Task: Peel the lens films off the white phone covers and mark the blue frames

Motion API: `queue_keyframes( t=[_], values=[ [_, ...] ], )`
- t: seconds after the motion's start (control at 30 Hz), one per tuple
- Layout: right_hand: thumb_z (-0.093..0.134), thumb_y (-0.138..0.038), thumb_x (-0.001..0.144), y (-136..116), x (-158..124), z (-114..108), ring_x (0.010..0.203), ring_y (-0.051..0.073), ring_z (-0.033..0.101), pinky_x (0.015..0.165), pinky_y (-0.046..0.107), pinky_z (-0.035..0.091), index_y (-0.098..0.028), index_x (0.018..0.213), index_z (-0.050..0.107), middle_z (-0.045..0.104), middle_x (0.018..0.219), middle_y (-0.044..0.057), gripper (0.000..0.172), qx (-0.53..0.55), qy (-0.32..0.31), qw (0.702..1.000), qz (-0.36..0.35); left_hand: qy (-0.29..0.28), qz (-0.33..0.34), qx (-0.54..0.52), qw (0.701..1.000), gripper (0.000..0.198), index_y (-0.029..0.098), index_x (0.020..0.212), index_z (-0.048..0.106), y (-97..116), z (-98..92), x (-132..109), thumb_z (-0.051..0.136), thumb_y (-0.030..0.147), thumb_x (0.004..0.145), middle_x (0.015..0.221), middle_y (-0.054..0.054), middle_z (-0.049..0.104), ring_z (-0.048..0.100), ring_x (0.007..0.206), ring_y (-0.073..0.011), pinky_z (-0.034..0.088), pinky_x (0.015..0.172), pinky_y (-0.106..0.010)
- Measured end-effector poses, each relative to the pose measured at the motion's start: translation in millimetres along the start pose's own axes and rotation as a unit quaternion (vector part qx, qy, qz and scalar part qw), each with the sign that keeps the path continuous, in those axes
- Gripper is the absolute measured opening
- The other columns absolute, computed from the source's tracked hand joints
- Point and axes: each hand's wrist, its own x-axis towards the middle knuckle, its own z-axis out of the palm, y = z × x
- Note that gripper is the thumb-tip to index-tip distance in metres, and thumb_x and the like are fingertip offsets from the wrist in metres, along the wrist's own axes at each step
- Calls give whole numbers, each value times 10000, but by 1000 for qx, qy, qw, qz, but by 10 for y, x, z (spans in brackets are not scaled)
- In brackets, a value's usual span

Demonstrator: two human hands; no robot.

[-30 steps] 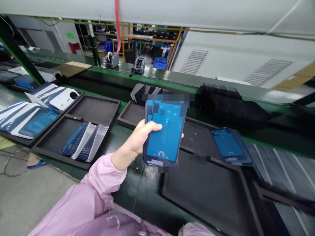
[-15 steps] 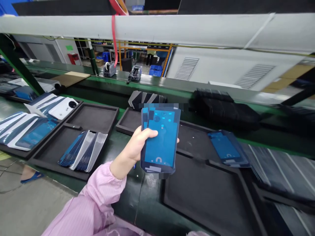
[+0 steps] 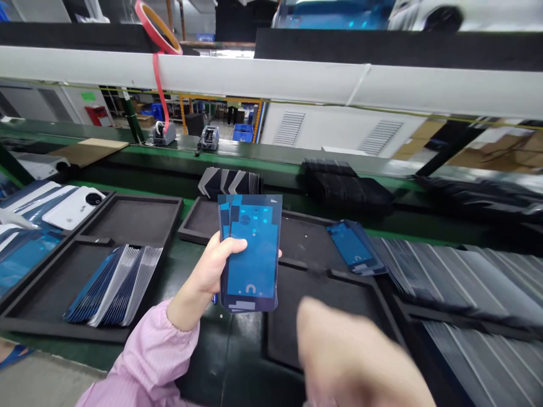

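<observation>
My left hand [image 3: 212,268] is closed round a small stack of phone frames with blue film [image 3: 251,252], held upright above the green bench. My right hand [image 3: 352,356] is low in the view to the right of the stack, close to the camera and smeared by motion, so its fingers cannot be made out. It is above a black foam tray [image 3: 335,285]. More blue-film frames [image 3: 354,247] lie at the head of a long row to the right.
A black two-part tray [image 3: 127,217] on the left holds a fanned row of parts [image 3: 114,277]. White phone backs [image 3: 74,206] lie far left. Black foam stacks [image 3: 345,189] sit behind on the green conveyor [image 3: 271,152]. A red tape roll [image 3: 155,25] hangs overhead.
The view has tilted up and shifted right. My left hand with the stack has drifted lower left in the picture. My right hand has come up into view at the bottom.
</observation>
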Motion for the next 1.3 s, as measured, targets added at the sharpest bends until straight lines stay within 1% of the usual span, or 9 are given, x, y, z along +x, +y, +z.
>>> queue_keyframes(
  t=[0.13,0.2,0.37,0.53,0.77,0.87,0.97,1.17,1.3],
  values=[
    [927,-536,744,193,472,294,1118,293,664,887,397,589,-279,1408,524,660,1279,87,818,4,56,998,30,32,-9,26,999,449,107,1085,779,-26,36,-36,859,337,708,969,-159,816,791,869,-313,650,801,-402],
    [906,-516,742,250,626,417,1176,306,669,923,417,599,-269,1472,450,641,1366,117,895,33,43,997,57,66,-6,48,997,463,115,1093,781,-29,62,-55,880,345,704,1020,-152,815,788,917,-319,641,853,-410],
    [842,-525,801,317,753,446,1106,324,729,949,450,618,-231,1252,638,742,1249,110,576,73,46,994,67,108,-10,74,991,555,125,1055,751,-31,73,-39,946,438,639,969,-137,807,784,908,-336,639,822,-414],
    [926,-515,721,344,801,254,1002,323,762,853,445,658,-232,1155,681,784,1159,98,572,129,145,977,90,166,-27,32,985,560,149,1051,712,-45,37,2,875,368,562,966,-118,802,770,969,-375,641,814,-444],
    [969,-450,664,232,808,47,600,218,713,519,318,623,-243,973,687,762,829,10,466,260,147,938,173,33,-6,33,999,444,129,1068,728,3,81,-18,818,378,711,1099,-174,791,776,995,-385,648,847,-481],
    [1001,-421,619,226,826,21,603,184,699,543,271,618,-233,912,713,745,784,-3,451,270,142,936,176,18,9,43,999,434,130,1112,727,25,62,-22,822,374,766,1123,-179,789,779,1013,-390,649,870,-497],
    [1015,-442,580,240,841,23,623,215,704,646,363,663,-238,854,703,742,775,2,462,282,127,935,173,17,15,56,998,439,130,1137,728,45,27,-27,832,381,792,1113,-178,793,770,1056,-401,637,916,-519],
    [1031,-389,547,213,834,35,636,204,703,602,331,648,-233,849,738,769,811,14,449,291,116,933,178,91,36,107,989,514,146,1141,736,73,-17,-30,923,418,747,1134,-155,796,773,1043,-364,651,895,-477],
    [1029,-404,567,221,836,97,724,265,761,690,412,684,-225,914,766,807,891,53,470,284,70,939,180,97,37,121,987,529,151,1172,743,78,-8,-19,930,419,756,1208,-158,782,758,1093,-365,645,927,-485]
  ],
)
